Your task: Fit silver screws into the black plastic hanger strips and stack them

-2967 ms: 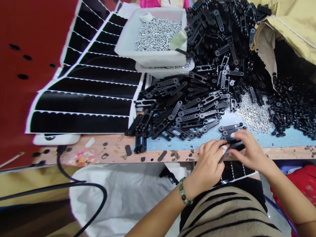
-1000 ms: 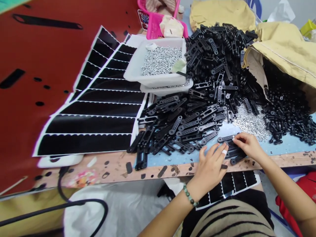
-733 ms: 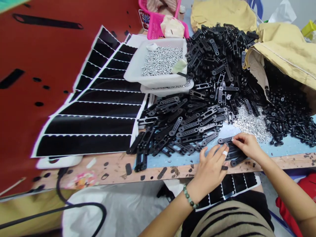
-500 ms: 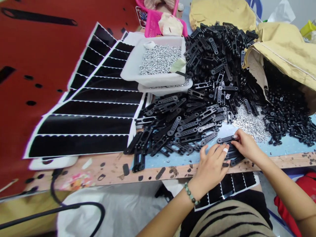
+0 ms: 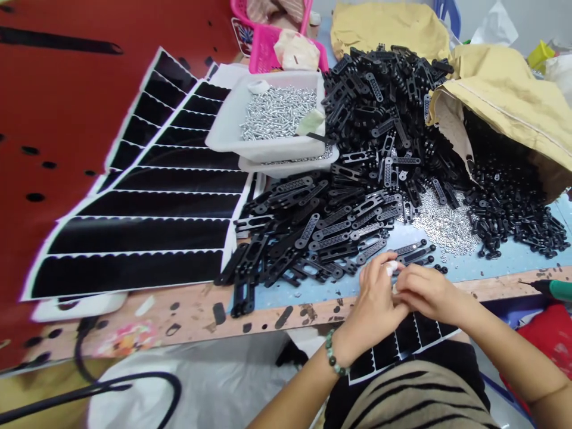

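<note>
My left hand (image 5: 373,301), with a bead bracelet and a taped fingertip, and my right hand (image 5: 431,295) meet at the front edge of the table, fingertips pinched together. What they pinch is hidden between the fingers. Just beyond them a few black perforated strips (image 5: 413,253) lie on the blue mat. Under the hands, on my lap, lies a sheet of black scalloped stickers (image 5: 402,342). A big heap of black plastic parts (image 5: 339,220) spreads to the left and behind.
A loose pile of silver screws (image 5: 440,220) lies right of the heap. Behind it a white tray (image 5: 263,149) holds more screws. Large black sticker sheets (image 5: 134,238) fan out at left. A yellow sack (image 5: 504,95) spills parts at right. A green tool handle (image 5: 558,290) rests on the right edge.
Both hands drew back from the strips on the mat to the table's edge and closed together, fingertip to fingertip. The view shifted slightly right.
</note>
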Tool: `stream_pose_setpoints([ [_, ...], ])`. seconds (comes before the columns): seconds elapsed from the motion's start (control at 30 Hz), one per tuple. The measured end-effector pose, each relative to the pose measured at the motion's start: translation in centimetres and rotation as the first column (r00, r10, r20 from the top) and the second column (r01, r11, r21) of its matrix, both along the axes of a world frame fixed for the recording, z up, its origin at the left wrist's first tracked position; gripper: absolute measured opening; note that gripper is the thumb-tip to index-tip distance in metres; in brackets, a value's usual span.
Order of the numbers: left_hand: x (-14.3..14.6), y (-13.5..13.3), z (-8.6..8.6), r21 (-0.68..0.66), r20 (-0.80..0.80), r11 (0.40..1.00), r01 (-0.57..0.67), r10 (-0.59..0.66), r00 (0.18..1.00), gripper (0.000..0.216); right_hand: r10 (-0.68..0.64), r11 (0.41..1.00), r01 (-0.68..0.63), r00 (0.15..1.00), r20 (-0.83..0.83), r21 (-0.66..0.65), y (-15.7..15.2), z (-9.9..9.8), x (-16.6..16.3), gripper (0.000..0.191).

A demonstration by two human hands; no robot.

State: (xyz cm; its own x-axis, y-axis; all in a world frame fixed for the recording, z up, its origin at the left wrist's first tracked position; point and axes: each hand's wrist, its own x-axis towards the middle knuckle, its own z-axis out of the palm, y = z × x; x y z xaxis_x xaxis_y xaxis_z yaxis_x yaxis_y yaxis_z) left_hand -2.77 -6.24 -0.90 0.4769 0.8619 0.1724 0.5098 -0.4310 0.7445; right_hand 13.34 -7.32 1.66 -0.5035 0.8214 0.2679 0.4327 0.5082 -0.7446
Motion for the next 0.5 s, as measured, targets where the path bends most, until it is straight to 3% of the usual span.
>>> stream_pose_setpoints([
  [0.1,-0.7,0.0,0.4,0.04,0.103,0.995,-0.096,0.091,0.99,0.054,-0.222,0.966,0.198,0.966,-0.135,-0.167,0.8,-0.7,0.9,0.012],
  [0.17,-1.2,0.3,0.2,0.106,0.039,0.987,-0.121,0.118,0.992,0.049,-0.445,0.864,0.357,0.872,-0.206,-0.355,1.9,-1.5,1.8,0.011],
  [0.23,-1.6,0.6,-0.3,0.174,-0.104,0.981,-0.081,0.101,0.989,0.041,-0.577,0.746,0.399,0.787,-0.219,-0.533,3.2,-2.5,2.4,0.016],
  [0.33,-1.4,0.7,-1.3,0.234,-0.27,0.972,-0.008,0.073,0.96,0.035,-0.606,0.667,0.37,0.774,-0.182,-0.647,4.6,-3.8,2.3,0.021],
  [0.5,-0.9,0.4,-2.4,0.273,-0.332,0.962,0.02,0.075,0.94,0.035,-0.611,0.647,0.451,0.789,-0.065,-0.615,5.2,-4.8,1.4,0.019],
])
